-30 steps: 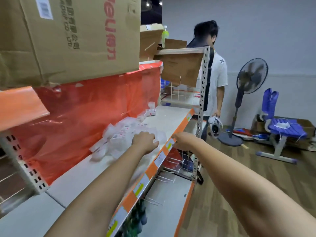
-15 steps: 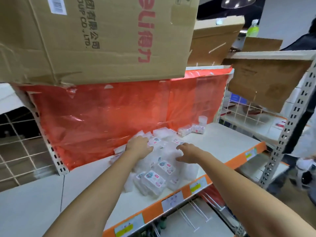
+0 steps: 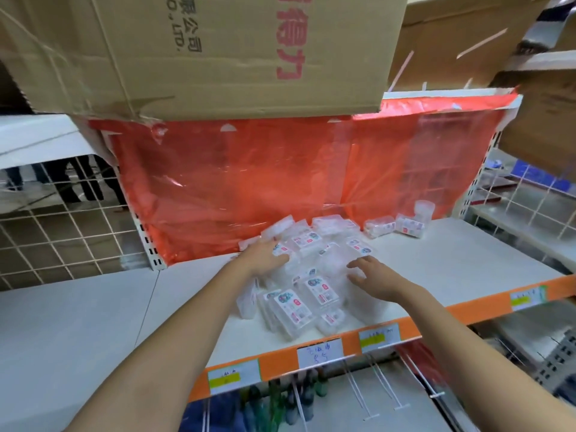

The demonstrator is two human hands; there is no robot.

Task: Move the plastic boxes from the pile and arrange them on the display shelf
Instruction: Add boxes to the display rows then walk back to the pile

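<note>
Both hands, left hand (image 3: 265, 255) and right hand (image 3: 372, 277), lie spread on the slippery pile (image 3: 311, 275); boxes could slide off the shelf's front edge (image 3: 436, 319).

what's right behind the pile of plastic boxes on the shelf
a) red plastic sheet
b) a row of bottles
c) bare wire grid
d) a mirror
a: a translucent red plastic sheet hangs as the back wall right behind the pile of plastic boxes on the shelf.
</note>
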